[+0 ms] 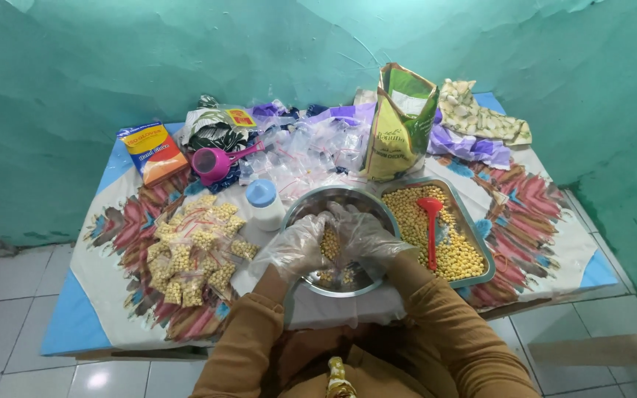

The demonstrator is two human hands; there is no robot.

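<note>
Both hands in clear plastic gloves, close together over round steel bowl (311, 210). Left hand (298, 249) and right hand (366, 234) grasp small clear bag of yellow chickpeas (329, 243) between them. Step in hand looks like filling or closing this bag; next move likely calls for firm pinch along bag top. Right of hands: steel tray (484, 254) of loose chickpeas with red scoop (430, 221). Left of hands: pile of filled bags (193, 250). All on patterned surface (547, 221).
</note>
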